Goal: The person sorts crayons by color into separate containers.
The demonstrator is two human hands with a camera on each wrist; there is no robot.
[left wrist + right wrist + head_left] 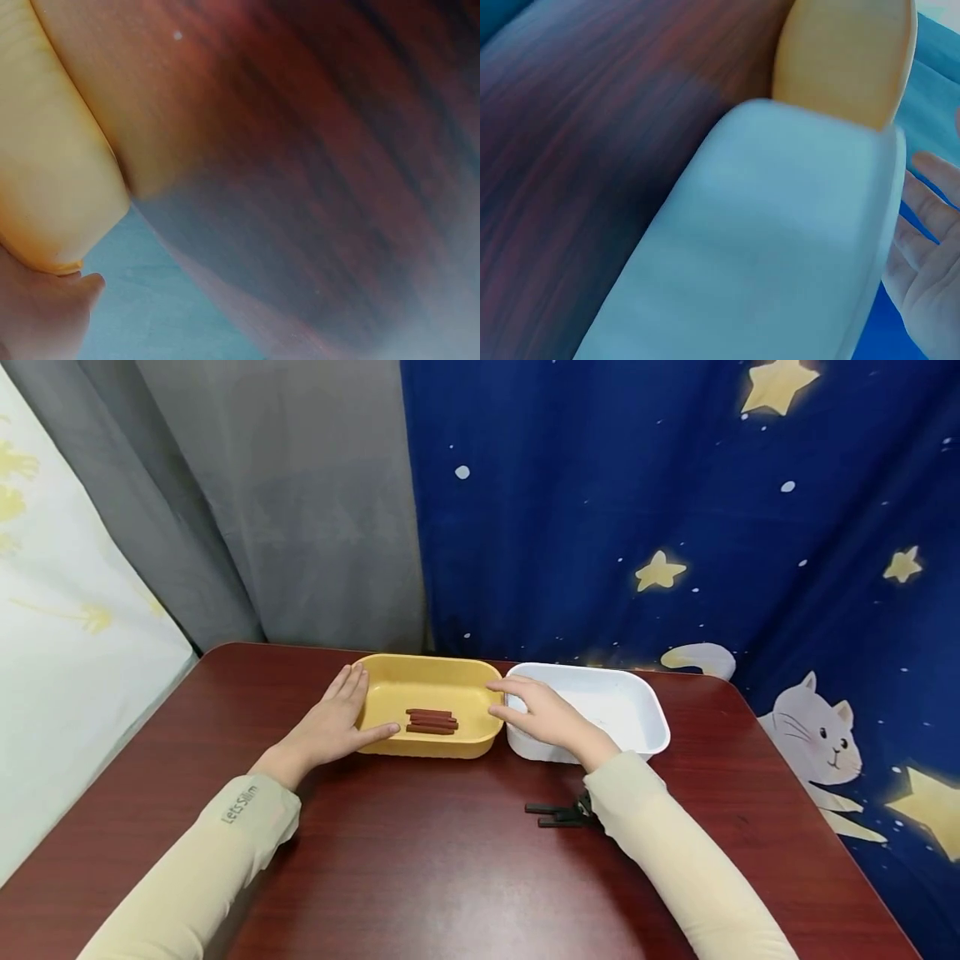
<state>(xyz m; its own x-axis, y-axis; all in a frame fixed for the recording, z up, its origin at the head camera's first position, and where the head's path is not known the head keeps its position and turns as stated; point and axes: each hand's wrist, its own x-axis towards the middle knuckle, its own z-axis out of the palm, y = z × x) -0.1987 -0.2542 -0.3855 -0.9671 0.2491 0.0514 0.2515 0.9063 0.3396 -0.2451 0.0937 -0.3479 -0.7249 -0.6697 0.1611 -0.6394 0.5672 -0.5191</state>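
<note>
A yellow tray [423, 675] stands near the table's far edge, with several dark reddish-brown sticks [432, 729] lying side by side in it. My left hand [326, 727] rests at its left end, fingers extended along the rim and thumb stretched over the front rim. In the left wrist view, part of this hand [41, 311] appears against the tray's end. My right hand [546, 714] is above the junction with a white tray [630, 702], fingers spread and slightly bent, fingertips by the yellow tray's right rim. Whether they touch that rim I cannot tell. Nothing is held in it.
Black stick-like pieces [558, 816] lie on the dark red table [420, 860], partly hidden under the right sleeve [637, 810]. A grey curtain [300, 527] and a blue star-patterned curtain [555, 552] hang behind the table.
</note>
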